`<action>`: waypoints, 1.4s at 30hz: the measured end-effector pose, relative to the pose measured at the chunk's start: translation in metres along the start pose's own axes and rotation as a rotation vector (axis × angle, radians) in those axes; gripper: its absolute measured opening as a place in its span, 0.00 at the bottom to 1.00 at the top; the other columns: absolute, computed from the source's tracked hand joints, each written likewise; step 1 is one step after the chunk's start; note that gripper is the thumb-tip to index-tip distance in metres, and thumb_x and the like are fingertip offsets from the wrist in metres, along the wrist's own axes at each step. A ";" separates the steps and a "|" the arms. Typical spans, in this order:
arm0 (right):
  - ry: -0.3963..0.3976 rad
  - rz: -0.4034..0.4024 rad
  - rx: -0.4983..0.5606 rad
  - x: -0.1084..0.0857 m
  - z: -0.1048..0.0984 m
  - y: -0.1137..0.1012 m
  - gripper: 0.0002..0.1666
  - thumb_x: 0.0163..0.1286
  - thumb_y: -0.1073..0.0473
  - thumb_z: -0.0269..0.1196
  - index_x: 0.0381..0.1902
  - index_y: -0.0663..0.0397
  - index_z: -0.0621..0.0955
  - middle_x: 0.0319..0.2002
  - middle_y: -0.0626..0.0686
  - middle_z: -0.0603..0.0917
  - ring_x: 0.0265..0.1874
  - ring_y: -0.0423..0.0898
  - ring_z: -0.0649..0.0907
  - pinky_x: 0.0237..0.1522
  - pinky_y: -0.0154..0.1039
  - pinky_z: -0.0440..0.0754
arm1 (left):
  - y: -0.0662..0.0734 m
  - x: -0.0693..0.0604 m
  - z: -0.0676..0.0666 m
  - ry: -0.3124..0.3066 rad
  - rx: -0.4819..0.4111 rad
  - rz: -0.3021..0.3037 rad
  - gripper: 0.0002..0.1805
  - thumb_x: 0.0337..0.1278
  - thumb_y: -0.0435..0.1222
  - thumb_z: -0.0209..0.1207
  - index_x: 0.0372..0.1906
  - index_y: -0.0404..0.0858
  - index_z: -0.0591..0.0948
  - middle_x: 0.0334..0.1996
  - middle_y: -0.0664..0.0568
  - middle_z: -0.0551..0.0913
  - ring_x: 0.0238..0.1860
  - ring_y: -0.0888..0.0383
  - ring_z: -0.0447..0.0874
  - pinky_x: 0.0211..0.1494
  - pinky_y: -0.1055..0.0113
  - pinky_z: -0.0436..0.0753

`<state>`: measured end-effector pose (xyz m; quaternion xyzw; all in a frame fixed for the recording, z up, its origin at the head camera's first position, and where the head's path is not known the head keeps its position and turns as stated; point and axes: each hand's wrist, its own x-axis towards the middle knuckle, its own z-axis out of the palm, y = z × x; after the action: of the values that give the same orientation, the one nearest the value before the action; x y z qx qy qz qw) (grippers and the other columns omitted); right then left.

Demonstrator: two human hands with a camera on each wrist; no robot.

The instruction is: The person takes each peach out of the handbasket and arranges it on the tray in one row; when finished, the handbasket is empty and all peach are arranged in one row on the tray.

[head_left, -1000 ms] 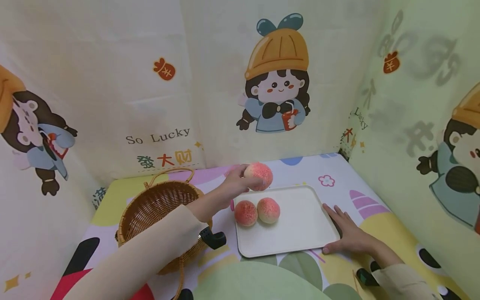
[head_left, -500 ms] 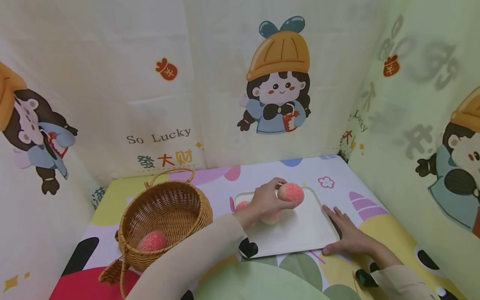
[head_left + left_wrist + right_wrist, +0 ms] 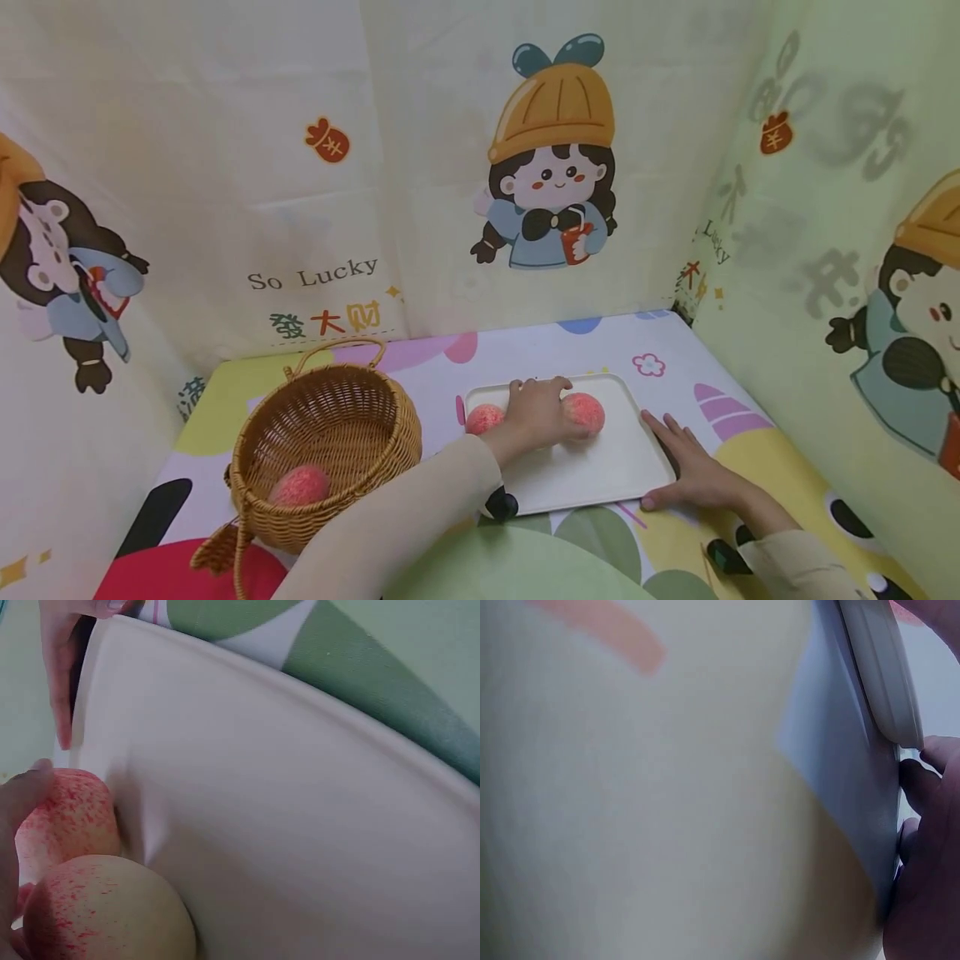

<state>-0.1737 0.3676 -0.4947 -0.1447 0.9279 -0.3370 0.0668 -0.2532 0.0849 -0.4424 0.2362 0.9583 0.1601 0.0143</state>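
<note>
My left hand (image 3: 538, 414) grips a pink, speckled peach (image 3: 585, 417) low over the white tray (image 3: 600, 479), at its middle. Whether this peach touches the tray surface, I cannot tell. Another peach (image 3: 484, 418) shows at the tray's left side, partly behind that hand. In the left wrist view, the held peach (image 3: 75, 814) has a fingertip on top, and a paler peach (image 3: 112, 911) sits right beside it. My right hand (image 3: 693, 471) rests at the tray's right edge, fingers spread and thumb near the front corner.
A brown wicker basket (image 3: 251, 450) with a handle stands left of the tray, with one peach (image 3: 302, 485) inside. A patterned cloth (image 3: 517, 354) covers the table. Printed cloth walls (image 3: 427, 183) rise at the back and both sides.
My left hand has carried its peach from above the tray's far left edge rightward, then down to the tray's middle. The basket's peach came into view as the arm shifted. The right hand stays put.
</note>
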 end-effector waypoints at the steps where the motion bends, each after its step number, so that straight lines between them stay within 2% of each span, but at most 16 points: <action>1: -0.001 0.000 0.000 0.000 0.000 0.000 0.75 0.41 0.44 0.83 0.80 0.56 0.53 0.76 0.77 0.45 0.72 0.79 0.41 0.65 0.77 0.36 | 0.001 0.000 0.000 -0.007 0.019 0.013 0.42 0.44 0.68 0.68 0.65 0.53 0.78 0.51 0.60 0.85 0.55 0.53 0.79 0.66 0.50 0.64; 4: -0.004 0.004 -0.003 0.000 -0.001 -0.001 0.76 0.41 0.44 0.83 0.81 0.55 0.53 0.76 0.77 0.45 0.72 0.79 0.40 0.64 0.78 0.37 | 0.003 -0.002 -0.002 -0.044 0.078 0.062 0.42 0.48 0.69 0.65 0.68 0.56 0.76 0.56 0.60 0.82 0.61 0.52 0.75 0.72 0.44 0.58; 7: -0.009 0.011 -0.010 0.001 -0.002 -0.001 0.76 0.41 0.44 0.83 0.81 0.54 0.53 0.76 0.77 0.45 0.72 0.79 0.40 0.64 0.78 0.37 | 0.006 -0.004 -0.004 -0.067 0.106 0.085 0.39 0.50 0.68 0.64 0.67 0.56 0.77 0.57 0.61 0.82 0.63 0.53 0.74 0.73 0.41 0.55; 13: -0.016 0.027 -0.003 0.001 0.000 0.000 0.76 0.42 0.45 0.83 0.81 0.54 0.53 0.76 0.77 0.44 0.72 0.79 0.40 0.64 0.78 0.36 | 0.010 -0.006 -0.003 -0.076 0.127 0.080 0.38 0.50 0.63 0.67 0.68 0.57 0.75 0.55 0.60 0.82 0.63 0.53 0.73 0.74 0.43 0.55; 19: -0.011 0.031 0.002 0.000 0.001 0.004 0.75 0.42 0.46 0.83 0.81 0.54 0.53 0.76 0.77 0.44 0.72 0.79 0.40 0.65 0.78 0.36 | 0.008 -0.008 -0.004 -0.092 0.116 0.065 0.42 0.48 0.62 0.70 0.71 0.58 0.73 0.57 0.58 0.81 0.64 0.51 0.73 0.74 0.40 0.54; 23: -0.002 0.019 0.007 -0.001 0.001 0.004 0.75 0.41 0.45 0.83 0.81 0.55 0.53 0.76 0.77 0.45 0.73 0.78 0.40 0.65 0.77 0.36 | 0.000 -0.012 -0.016 -0.086 0.086 0.063 0.47 0.46 0.64 0.70 0.74 0.56 0.70 0.64 0.55 0.78 0.68 0.49 0.70 0.75 0.38 0.50; 26: 0.007 0.000 0.007 -0.001 0.000 0.003 0.75 0.41 0.45 0.83 0.80 0.57 0.54 0.75 0.78 0.45 0.73 0.79 0.41 0.65 0.77 0.37 | -0.015 -0.021 -0.042 -0.058 0.055 0.082 0.46 0.50 0.63 0.68 0.74 0.52 0.69 0.66 0.53 0.76 0.69 0.48 0.70 0.75 0.38 0.51; 30: 0.007 -0.004 -0.003 0.000 0.000 -0.001 0.75 0.41 0.44 0.83 0.81 0.55 0.53 0.75 0.78 0.45 0.72 0.79 0.41 0.65 0.78 0.38 | -0.050 -0.048 -0.098 -0.009 -0.026 0.103 0.38 0.56 0.55 0.66 0.70 0.46 0.74 0.66 0.51 0.77 0.69 0.49 0.70 0.73 0.45 0.60; 33: -0.003 0.006 -0.007 0.000 -0.001 -0.003 0.75 0.42 0.44 0.83 0.81 0.53 0.53 0.76 0.78 0.44 0.72 0.79 0.41 0.64 0.78 0.38 | -0.081 -0.076 -0.141 0.027 -0.124 0.058 0.32 0.59 0.50 0.67 0.66 0.42 0.77 0.65 0.49 0.77 0.69 0.47 0.70 0.71 0.49 0.65; 35: -0.011 0.008 -0.006 0.000 -0.002 -0.004 0.75 0.42 0.44 0.83 0.81 0.52 0.52 0.75 0.78 0.43 0.71 0.81 0.40 0.63 0.79 0.38 | -0.103 -0.098 -0.164 0.051 -0.179 0.002 0.29 0.61 0.48 0.66 0.65 0.42 0.78 0.64 0.48 0.78 0.66 0.46 0.73 0.68 0.48 0.69; 38: -0.020 0.024 -0.007 0.000 -0.002 -0.004 0.75 0.43 0.44 0.82 0.82 0.50 0.52 0.75 0.78 0.42 0.71 0.82 0.40 0.61 0.81 0.39 | -0.137 -0.128 -0.186 0.073 -0.270 -0.065 0.26 0.63 0.46 0.66 0.63 0.41 0.79 0.60 0.46 0.80 0.61 0.44 0.78 0.62 0.46 0.76; 42: -0.023 0.026 -0.005 0.000 0.000 -0.001 0.75 0.43 0.44 0.82 0.81 0.52 0.52 0.75 0.79 0.42 0.70 0.83 0.39 0.60 0.82 0.39 | -0.173 -0.164 -0.193 0.064 -0.339 -0.121 0.23 0.64 0.44 0.66 0.60 0.38 0.79 0.54 0.45 0.83 0.55 0.45 0.82 0.56 0.47 0.80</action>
<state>-0.1736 0.3667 -0.4945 -0.1366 0.9297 -0.3321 0.0818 -0.2049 -0.1936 -0.3212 0.1670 0.9301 0.3256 0.0329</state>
